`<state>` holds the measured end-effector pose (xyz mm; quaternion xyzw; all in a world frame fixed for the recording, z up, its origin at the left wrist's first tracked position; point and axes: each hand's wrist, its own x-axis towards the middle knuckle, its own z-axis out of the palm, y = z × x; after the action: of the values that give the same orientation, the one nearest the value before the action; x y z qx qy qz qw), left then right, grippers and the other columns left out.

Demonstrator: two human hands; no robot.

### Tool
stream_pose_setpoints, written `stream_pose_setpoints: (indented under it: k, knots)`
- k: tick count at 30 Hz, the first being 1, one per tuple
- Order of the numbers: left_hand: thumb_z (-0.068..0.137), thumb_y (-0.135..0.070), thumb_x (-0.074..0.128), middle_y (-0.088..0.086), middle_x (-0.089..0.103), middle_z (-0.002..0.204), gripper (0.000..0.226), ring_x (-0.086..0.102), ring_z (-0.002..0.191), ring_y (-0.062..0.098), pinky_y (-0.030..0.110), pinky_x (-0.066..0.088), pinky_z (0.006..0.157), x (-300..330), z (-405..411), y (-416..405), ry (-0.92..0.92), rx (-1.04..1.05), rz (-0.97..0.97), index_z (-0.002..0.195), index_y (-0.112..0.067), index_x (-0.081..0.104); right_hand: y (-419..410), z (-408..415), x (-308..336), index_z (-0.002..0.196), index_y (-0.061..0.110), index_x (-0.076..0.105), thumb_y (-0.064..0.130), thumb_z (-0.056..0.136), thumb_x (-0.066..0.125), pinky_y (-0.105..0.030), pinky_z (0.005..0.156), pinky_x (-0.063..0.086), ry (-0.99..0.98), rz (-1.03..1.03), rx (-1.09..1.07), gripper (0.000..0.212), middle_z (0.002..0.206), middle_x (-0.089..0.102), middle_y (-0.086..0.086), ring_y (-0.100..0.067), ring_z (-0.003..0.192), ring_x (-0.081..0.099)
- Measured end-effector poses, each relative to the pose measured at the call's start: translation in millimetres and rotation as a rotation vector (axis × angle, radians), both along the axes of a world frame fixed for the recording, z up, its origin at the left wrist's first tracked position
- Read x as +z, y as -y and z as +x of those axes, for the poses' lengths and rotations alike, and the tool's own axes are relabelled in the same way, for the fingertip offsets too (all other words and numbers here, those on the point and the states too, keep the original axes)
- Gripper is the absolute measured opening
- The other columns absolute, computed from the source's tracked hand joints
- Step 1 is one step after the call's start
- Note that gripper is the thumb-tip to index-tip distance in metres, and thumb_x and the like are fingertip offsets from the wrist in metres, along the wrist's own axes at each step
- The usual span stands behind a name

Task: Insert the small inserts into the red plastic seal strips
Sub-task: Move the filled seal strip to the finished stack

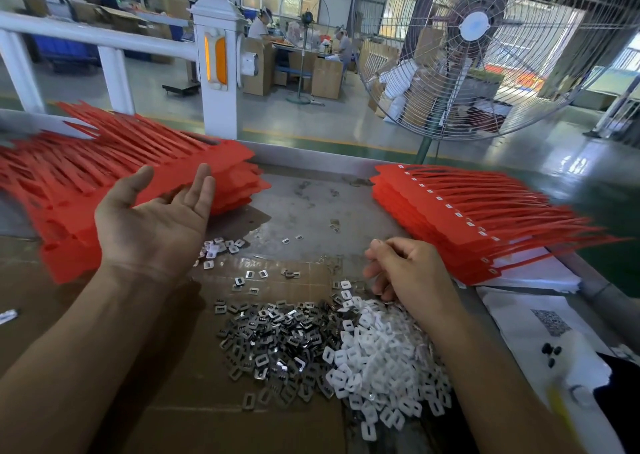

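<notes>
Left hand (156, 218): palm up, fingers straight and spread, holding nothing, in front of the left stack of red strips (104, 176), fingertips at its near edge. Right hand (408, 270): fingers curled downward over the far edge of the insert pile; whether it held any could not be told. White inserts (377, 360) and metal inserts (277, 339): heaped on the tabletop (304, 204), between the forearms. Right stack of red strips (467, 218): beyond the right hand, apart from it.

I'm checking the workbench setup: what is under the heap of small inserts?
The metal and white inserts lie on a brown cardboard sheet spread over the grey bench. What lies beneath the cardboard is covered.
</notes>
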<state>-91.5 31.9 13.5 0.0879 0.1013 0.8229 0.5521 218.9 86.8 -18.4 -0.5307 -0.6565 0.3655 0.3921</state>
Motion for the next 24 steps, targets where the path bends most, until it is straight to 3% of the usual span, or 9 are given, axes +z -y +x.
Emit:
stream_pose_setpoints:
  k: [2,6,8,10,12,14,18,22,24]
  knots:
    - [0.076,-0.005,0.067,0.032,0.03,0.15,0.116,0.064,0.114,0.049,0.054,0.049,0.102,-3,-5,-2,0.07,0.024,0.037,0.157,-0.012,-0.016,0,0,0,0.085,0.02,0.075,0.035,0.102,0.058,-0.035,0.056,0.053,0.007,-0.002,0.0,0.028,0.076,0.077,-0.001,-0.019,0.058,0.069]
    - [0.082,-0.017,0.069,0.031,0.039,0.148,0.11,0.064,0.117,0.044,0.052,0.052,0.097,-8,-11,-7,0.088,0.04,-0.04,0.159,-0.007,-0.009,1,0,1,0.086,0.02,0.075,0.035,0.102,0.058,-0.035,0.056,0.053,0.011,0.001,0.0,0.028,0.076,0.077,-0.001,-0.017,0.058,0.069]
    - [0.094,-0.03,0.064,0.026,0.04,0.152,0.096,0.064,0.119,0.039,0.049,0.053,0.096,-10,-13,-11,0.092,0.051,-0.104,0.159,-0.005,-0.001,1,0,1,0.086,0.021,0.075,0.036,0.102,0.058,-0.034,0.056,0.054,0.014,-0.002,0.002,0.028,0.077,0.078,0.0,-0.017,0.058,0.07]
    - [0.102,-0.037,0.052,0.021,0.046,0.15,0.069,0.069,0.113,0.033,0.046,0.055,0.093,-9,-12,-15,0.062,0.067,-0.155,0.155,-0.006,0.021,2,0,1,0.086,0.022,0.075,0.037,0.102,0.058,-0.035,0.056,0.054,0.016,-0.006,0.006,0.028,0.077,0.078,0.0,-0.017,0.059,0.07]
    - [0.108,-0.03,0.04,0.015,0.058,0.141,0.034,0.072,0.107,0.027,0.042,0.058,0.087,-6,-9,-18,0.005,0.096,-0.187,0.13,-0.005,0.047,2,0,1,0.085,0.021,0.075,0.037,0.102,0.058,-0.035,0.056,0.054,0.014,-0.003,0.003,0.028,0.077,0.078,0.0,-0.018,0.059,0.07]
    - [0.109,-0.017,0.035,0.011,0.067,0.127,0.019,0.073,0.104,0.027,0.041,0.06,0.087,-3,-3,-17,-0.035,0.123,-0.19,0.106,-0.005,0.05,2,-1,2,0.085,0.018,0.074,0.033,0.102,0.058,-0.035,0.054,0.053,-0.009,0.002,-0.005,0.028,0.075,0.077,-0.002,-0.018,0.056,0.067]
    - [0.107,-0.008,0.038,0.006,0.073,0.084,0.019,0.073,0.106,0.028,0.037,0.06,0.083,3,13,-11,-0.158,0.089,-0.103,0.09,-0.01,0.046,2,1,6,0.081,0.019,0.074,0.03,0.102,0.059,-0.034,0.049,0.052,-0.053,0.027,-0.033,0.029,0.074,0.076,-0.005,-0.02,0.054,0.065]
    - [0.106,-0.009,0.04,0.007,0.074,0.081,0.024,0.072,0.108,0.029,0.034,0.061,0.084,5,40,-8,-0.289,-0.011,-0.056,0.084,-0.011,0.049,2,2,8,0.087,0.021,0.077,0.033,0.103,0.062,-0.028,0.049,0.052,-0.211,0.015,0.006,0.025,0.083,0.078,-0.007,-0.018,0.06,0.068]
    - [0.105,-0.01,0.041,0.01,0.075,0.086,0.024,0.071,0.109,0.029,0.034,0.061,0.083,3,54,-6,-0.35,-0.083,-0.044,0.084,-0.011,0.052,2,-1,11,0.097,0.02,0.078,0.048,0.099,0.064,-0.028,0.055,0.056,-0.311,-0.045,0.071,0.031,0.093,0.079,-0.009,-0.022,0.071,0.072]
